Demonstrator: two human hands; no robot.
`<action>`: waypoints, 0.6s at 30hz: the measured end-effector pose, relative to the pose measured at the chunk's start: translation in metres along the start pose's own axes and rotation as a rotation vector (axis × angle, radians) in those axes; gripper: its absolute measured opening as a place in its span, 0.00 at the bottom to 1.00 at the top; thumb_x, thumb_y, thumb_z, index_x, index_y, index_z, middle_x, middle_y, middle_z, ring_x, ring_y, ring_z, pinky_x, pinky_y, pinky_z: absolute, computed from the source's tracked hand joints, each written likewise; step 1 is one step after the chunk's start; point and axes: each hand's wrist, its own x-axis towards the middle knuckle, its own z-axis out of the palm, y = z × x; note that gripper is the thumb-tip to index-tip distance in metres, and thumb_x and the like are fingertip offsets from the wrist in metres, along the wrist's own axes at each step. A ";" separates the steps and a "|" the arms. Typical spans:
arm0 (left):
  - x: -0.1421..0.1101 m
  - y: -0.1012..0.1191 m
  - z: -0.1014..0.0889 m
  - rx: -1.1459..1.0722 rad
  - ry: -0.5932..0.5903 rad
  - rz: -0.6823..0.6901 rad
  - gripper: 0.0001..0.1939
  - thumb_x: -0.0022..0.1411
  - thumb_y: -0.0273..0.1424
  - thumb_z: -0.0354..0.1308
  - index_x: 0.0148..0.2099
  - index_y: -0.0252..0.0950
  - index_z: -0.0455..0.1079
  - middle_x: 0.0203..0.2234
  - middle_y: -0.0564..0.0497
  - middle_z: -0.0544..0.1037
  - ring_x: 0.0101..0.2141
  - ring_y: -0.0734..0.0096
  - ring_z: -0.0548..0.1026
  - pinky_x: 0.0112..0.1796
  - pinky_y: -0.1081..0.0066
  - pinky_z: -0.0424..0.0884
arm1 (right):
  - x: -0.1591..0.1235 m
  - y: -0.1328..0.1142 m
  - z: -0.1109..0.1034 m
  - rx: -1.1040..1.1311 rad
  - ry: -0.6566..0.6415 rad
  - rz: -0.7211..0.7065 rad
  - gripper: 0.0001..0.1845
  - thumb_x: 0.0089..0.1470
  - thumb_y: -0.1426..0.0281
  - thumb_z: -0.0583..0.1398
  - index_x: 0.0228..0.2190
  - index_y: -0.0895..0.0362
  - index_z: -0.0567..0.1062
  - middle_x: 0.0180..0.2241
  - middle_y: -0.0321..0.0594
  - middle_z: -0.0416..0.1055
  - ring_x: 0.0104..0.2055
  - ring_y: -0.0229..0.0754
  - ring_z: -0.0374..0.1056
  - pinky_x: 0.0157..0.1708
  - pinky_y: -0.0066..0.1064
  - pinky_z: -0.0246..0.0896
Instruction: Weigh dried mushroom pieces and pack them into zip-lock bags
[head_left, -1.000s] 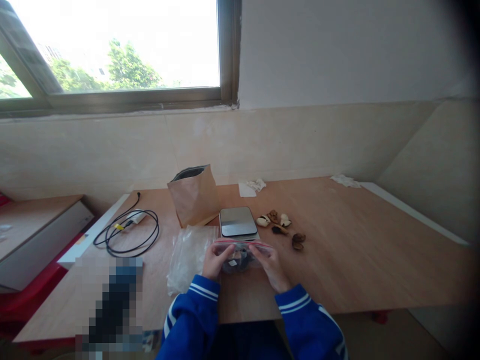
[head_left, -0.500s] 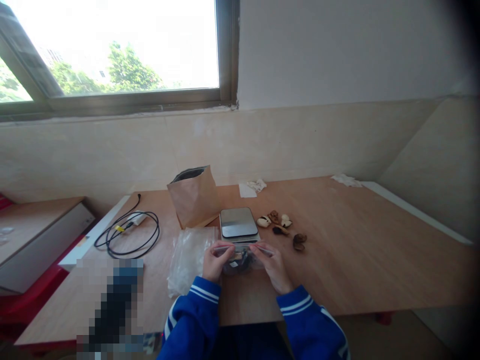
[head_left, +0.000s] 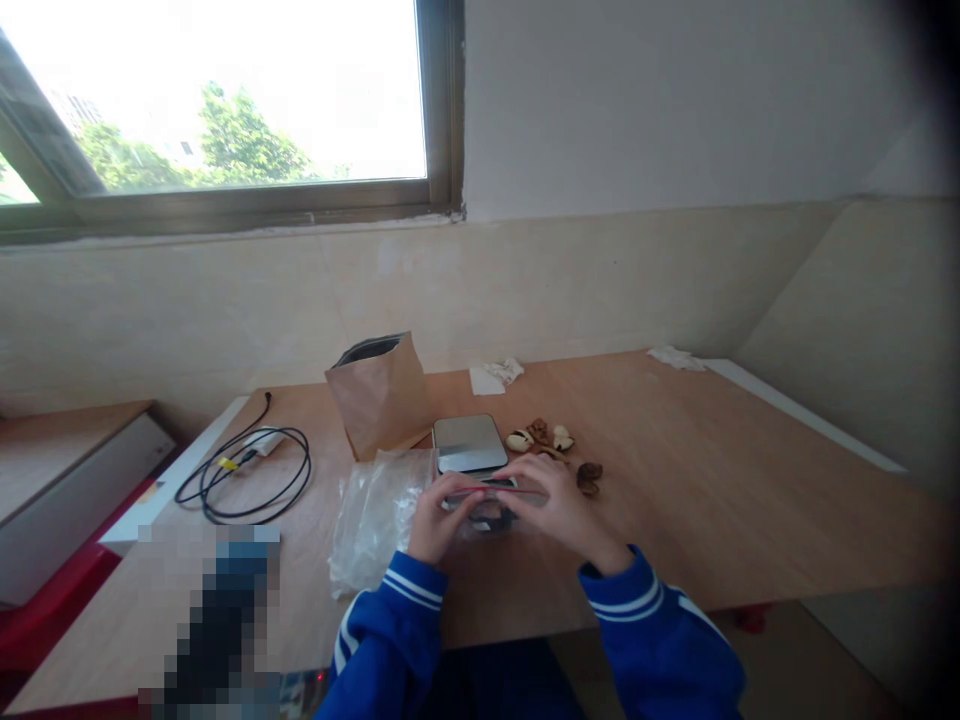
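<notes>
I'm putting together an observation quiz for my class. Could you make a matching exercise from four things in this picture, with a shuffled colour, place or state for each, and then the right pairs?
Things
1. Red-edged zip bag
2. Brown paper pouch
3. Scale
4. Black cable

Descriptions
A. Flat and silver on top
B. Pinched by the left hand and right hand
C. Lying in loops, with a yellow tag
D. Standing with its mouth open

Right pairs: 1-B, 2-D, 3-A, 4-C
</notes>
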 end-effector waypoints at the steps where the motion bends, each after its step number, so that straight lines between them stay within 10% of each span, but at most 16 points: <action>1: 0.001 0.003 0.000 0.030 -0.001 0.017 0.11 0.56 0.38 0.60 0.34 0.35 0.76 0.30 0.46 0.77 0.35 0.65 0.74 0.39 0.68 0.68 | 0.004 -0.003 0.001 -0.076 -0.035 -0.030 0.08 0.52 0.63 0.61 0.34 0.52 0.77 0.34 0.38 0.75 0.40 0.44 0.67 0.42 0.36 0.56; 11: -0.007 0.014 -0.009 0.120 -0.059 0.016 0.09 0.56 0.37 0.59 0.32 0.37 0.75 0.29 0.48 0.78 0.33 0.66 0.74 0.37 0.70 0.68 | 0.011 -0.007 0.021 -0.243 -0.122 -0.107 0.10 0.50 0.79 0.59 0.22 0.54 0.74 0.24 0.33 0.74 0.30 0.38 0.67 0.36 0.32 0.50; 18: -0.018 0.000 -0.012 0.055 0.068 -0.100 0.10 0.56 0.37 0.59 0.35 0.35 0.74 0.30 0.48 0.78 0.33 0.66 0.75 0.37 0.71 0.69 | 0.010 -0.010 0.019 -0.187 -0.139 -0.040 0.05 0.52 0.70 0.61 0.26 0.53 0.76 0.28 0.35 0.75 0.34 0.42 0.68 0.35 0.31 0.54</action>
